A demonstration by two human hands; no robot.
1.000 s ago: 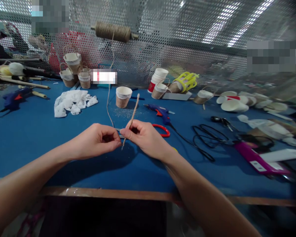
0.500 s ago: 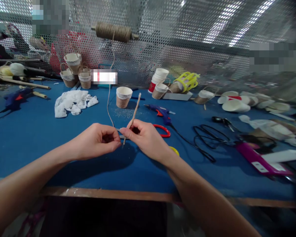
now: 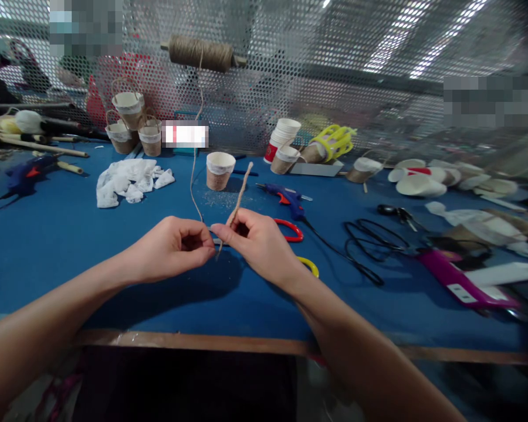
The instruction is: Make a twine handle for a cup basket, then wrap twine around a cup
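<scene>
My right hand [image 3: 264, 246] pinches a thin twine-wrapped stick [image 3: 241, 196], which slants up and away, its lower end poking out below the thumb. My left hand [image 3: 176, 249] is closed beside it, finger and thumb pressed together on the twine [image 3: 195, 187] close to the stick. That strand runs up to a spool of jute twine [image 3: 201, 53] hung on the perforated metal screen. What lies inside the left fingers is mostly hidden. Scissors with a red handle loop [image 3: 293, 230] lie partly beneath my right hand; a yellow loop [image 3: 310, 266] shows beside its wrist.
Beyond my hands stands a twine-wrapped paper cup [image 3: 218, 176]. A blue glue gun [image 3: 290, 199] lies to its right, its cord trailing across the blue table. Crumpled white material [image 3: 125, 181] is at left. Small handled cups [image 3: 129, 108] stand behind it; a magenta tool [image 3: 462, 281] is at far right.
The upper part of the twine-wrapped stick looks slightly more bent. Both hands keep their grip almost in place, and the view has shifted slightly.
</scene>
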